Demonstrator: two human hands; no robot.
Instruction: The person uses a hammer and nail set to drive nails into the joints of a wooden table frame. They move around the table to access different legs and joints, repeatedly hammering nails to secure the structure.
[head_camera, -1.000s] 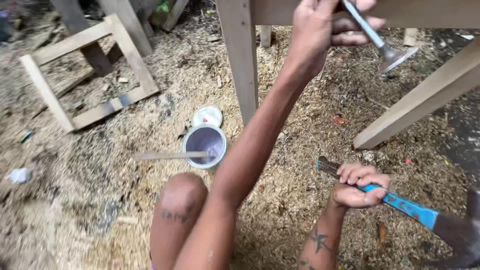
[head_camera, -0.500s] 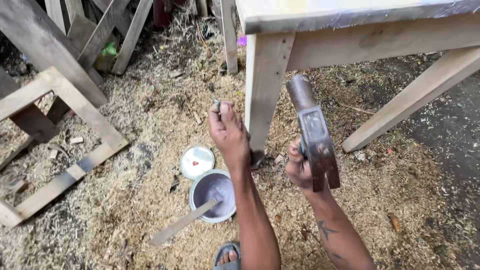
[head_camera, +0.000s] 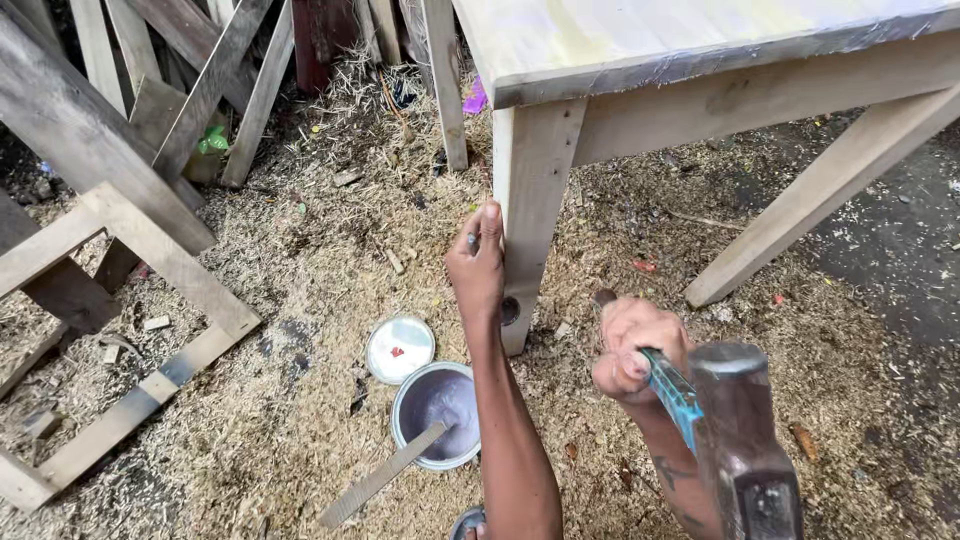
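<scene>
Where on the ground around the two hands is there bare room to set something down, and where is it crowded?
Free: the sawdust floor between the wooden frame and the open can, and right of the table leg up to the slanted brace. Crowded: around the can, its lid, the stir stick, and the leaning planks.

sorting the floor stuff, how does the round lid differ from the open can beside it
The lid is flat, smaller and whitish with a red spot; the can is deeper, wider and greyish-purple inside. The lid lies bare, while a flat wooden stick leans into the can. Both are round and rest on the sawdust.
</scene>
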